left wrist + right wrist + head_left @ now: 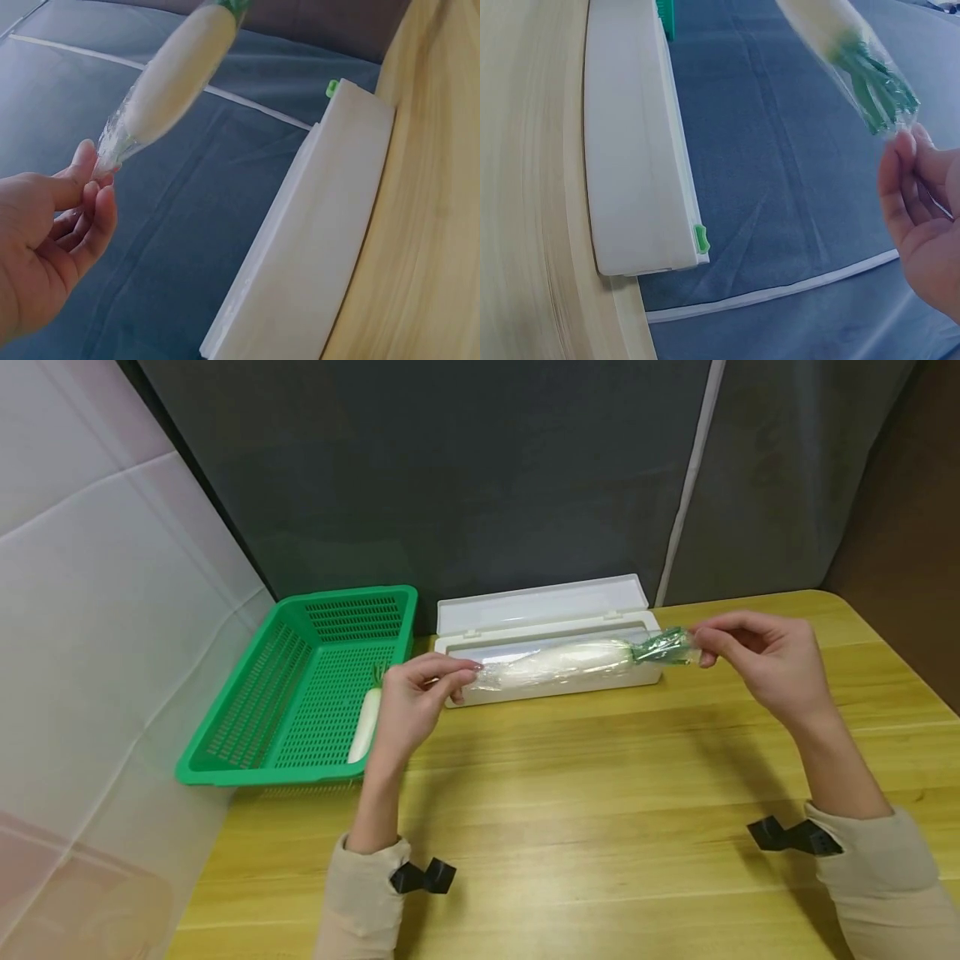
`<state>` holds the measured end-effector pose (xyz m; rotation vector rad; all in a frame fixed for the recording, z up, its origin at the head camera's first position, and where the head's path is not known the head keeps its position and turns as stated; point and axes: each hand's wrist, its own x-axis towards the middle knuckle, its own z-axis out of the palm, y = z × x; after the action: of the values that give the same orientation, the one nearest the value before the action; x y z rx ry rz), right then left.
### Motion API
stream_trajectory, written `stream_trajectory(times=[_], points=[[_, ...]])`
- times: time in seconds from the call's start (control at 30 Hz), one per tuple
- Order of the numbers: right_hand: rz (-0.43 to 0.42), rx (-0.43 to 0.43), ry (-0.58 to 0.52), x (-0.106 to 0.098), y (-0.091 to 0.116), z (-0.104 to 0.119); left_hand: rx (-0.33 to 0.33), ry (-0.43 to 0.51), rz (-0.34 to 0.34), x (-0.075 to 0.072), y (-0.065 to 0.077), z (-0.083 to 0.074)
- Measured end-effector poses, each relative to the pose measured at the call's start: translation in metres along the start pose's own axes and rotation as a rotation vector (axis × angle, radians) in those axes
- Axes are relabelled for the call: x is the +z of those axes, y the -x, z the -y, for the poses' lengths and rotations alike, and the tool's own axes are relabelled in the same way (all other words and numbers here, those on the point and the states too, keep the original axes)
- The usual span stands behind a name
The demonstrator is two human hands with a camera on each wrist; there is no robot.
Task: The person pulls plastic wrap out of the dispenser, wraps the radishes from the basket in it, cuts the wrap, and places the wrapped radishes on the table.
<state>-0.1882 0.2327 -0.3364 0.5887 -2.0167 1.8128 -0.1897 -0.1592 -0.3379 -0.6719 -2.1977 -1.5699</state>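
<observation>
A white radish (570,662) wrapped in clear plastic film hangs level between both hands, its green tops (663,647) toward the right. With thumb and fingers, the left hand (418,693) pinches the gathered film at the root end, also plain in the left wrist view (60,225). At the leafy end the right hand (768,660) pinches the film just past the greens (877,90). Behind and below the wrapped radish stands a long white box (555,691) with its lid (540,603) raised, probably a film dispenser; the radish hides part of its inside.
To the left is a green plastic basket (277,772), with another white radish (366,727) lying against its right side, partly hidden by the left hand. The wooden table (570,827) meets a dark grey cloth wall (450,477) at the back. A white sheet (112,610) hangs at left.
</observation>
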Motion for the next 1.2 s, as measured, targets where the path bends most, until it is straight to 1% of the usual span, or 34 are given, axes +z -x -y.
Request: stream_trajectory(times=[0.1, 0.17, 0.27, 0.37, 0.47, 0.53, 0.63, 0.77, 0.87, 0.97, 1.03, 1.2], points=[[-0.034, -0.026, 0.099, 0.0019, 0.0007, 0.0001, 0.016, -0.031, 0.006, 0.0006, 0.0003, 0.0006], [-0.059, -0.031, 0.198, 0.0029, 0.0014, 0.0006, 0.024, -0.060, 0.011, 0.0008, 0.0008, 0.0007], [-0.081, -0.034, 0.276, 0.0046, 0.0020, 0.0010, 0.038, -0.104, 0.011, 0.0012, 0.0011, 0.0018], [-0.087, -0.038, 0.288, 0.0058, 0.0017, 0.0003, 0.055, -0.094, 0.006, 0.0015, 0.0012, 0.0021], [-0.079, -0.034, 0.290, 0.0066, 0.0014, -0.0003, 0.060, -0.037, 0.002, 0.0018, 0.0013, 0.0020], [-0.069, -0.036, 0.288, 0.0067, 0.0010, -0.0004, 0.051, 0.003, -0.002, 0.0017, 0.0014, 0.0005], [-0.063, -0.040, 0.287, 0.0061, 0.0004, -0.0004, 0.032, 0.016, -0.002, 0.0014, 0.0019, -0.0013], [-0.072, -0.032, 0.299, 0.0049, 0.0004, -0.0006, 0.002, -0.003, 0.020, 0.0012, 0.0028, -0.0037], [-0.079, -0.011, 0.311, 0.0050, 0.0011, -0.0003, -0.002, -0.019, 0.038, 0.0019, 0.0026, -0.0037], [-0.089, 0.005, 0.321, 0.0063, 0.0015, 0.0001, 0.022, -0.051, 0.033, 0.0031, 0.0021, -0.0017], [-0.099, 0.012, 0.330, 0.0074, 0.0016, 0.0003, 0.046, -0.073, 0.015, 0.0040, 0.0018, -0.0006], [-0.134, 0.005, 0.375, 0.0102, 0.0013, 0.0006, 0.098, -0.163, -0.030, 0.0068, 0.0008, 0.0013]])
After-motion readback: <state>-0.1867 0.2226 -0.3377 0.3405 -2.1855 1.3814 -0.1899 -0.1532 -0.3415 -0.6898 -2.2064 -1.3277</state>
